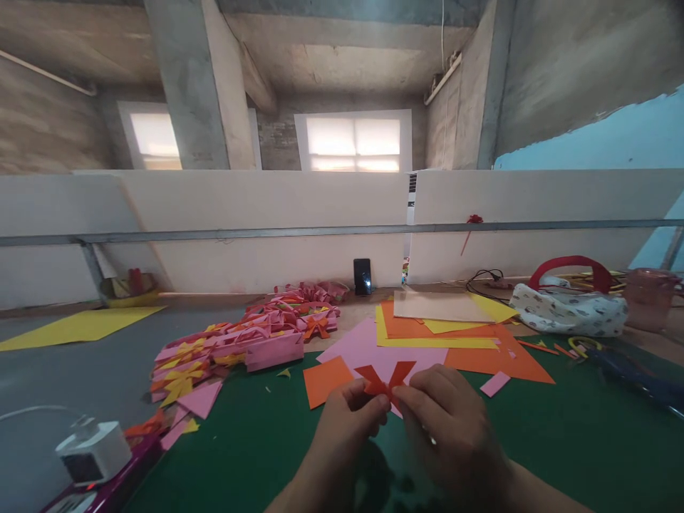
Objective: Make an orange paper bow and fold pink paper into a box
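An orange-red paper bow (378,379) is pinched between my two hands, its two pointed tails spread upward. My left hand (350,420) grips its left side between thumb and fingers. On the other side, my right hand (449,413) closes its thumb and fingertips on the bow's right part near the middle. The lower part of the bow is hidden by my fingers. Just left of the bow lies an orange paper square (325,380), and behind it a large pink sheet (350,342) is spread on the green mat (256,442).
Pink paper baskets with bows (275,350) are heaped at left. Stacked coloured sheets (438,308) lie at centre right. A glue gun (635,377) rests at right, near a patterned cloth bag (569,310). A phone (362,276) stands at the back; a charger (93,452) sits front left.
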A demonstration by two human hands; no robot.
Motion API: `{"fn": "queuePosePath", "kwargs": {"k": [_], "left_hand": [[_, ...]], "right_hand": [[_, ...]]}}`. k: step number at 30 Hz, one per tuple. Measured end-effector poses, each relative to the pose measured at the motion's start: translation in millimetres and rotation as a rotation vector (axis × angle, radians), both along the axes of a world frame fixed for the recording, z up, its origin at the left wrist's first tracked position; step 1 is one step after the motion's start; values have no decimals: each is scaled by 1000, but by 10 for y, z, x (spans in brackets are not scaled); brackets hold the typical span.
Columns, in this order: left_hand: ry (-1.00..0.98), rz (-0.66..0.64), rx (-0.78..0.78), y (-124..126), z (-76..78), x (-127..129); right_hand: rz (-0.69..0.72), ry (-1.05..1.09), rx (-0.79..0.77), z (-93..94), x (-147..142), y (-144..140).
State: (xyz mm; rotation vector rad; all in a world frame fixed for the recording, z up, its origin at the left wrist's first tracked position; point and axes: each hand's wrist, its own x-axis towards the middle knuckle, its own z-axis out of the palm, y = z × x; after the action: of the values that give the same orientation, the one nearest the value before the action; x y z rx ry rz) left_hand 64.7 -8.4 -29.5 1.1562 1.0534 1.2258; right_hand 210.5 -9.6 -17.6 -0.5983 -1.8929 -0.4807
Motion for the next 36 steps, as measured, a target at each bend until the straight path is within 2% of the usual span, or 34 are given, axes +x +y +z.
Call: {"fn": "queuePosePath", "kwargs": {"k": [3, 8, 12, 17, 23, 25, 31, 36], "left_hand": [[9, 3, 21, -29, 31, 31], [115, -58, 71, -83, 104, 67], [169, -71, 94, -94, 105, 71], [139, -96, 66, -100, 117, 79], [34, -75, 5, -83, 94, 73], [22, -79, -11, -69, 71, 61], [0, -84, -86, -47, 43, 52], [-99, -71, -122, -17, -2, 49]], "right_hand": [[-47, 44, -44, 33, 21, -1], [-77, -14, -190, 30, 46, 20], [-37, -51, -305, 12, 52, 39], [39, -78, -489, 24, 80, 55], [106, 28, -826, 84, 76, 29], [123, 53, -896, 99, 72, 23], [158, 78, -900, 79, 83, 45], [183, 67, -868, 85, 76, 45]]}}
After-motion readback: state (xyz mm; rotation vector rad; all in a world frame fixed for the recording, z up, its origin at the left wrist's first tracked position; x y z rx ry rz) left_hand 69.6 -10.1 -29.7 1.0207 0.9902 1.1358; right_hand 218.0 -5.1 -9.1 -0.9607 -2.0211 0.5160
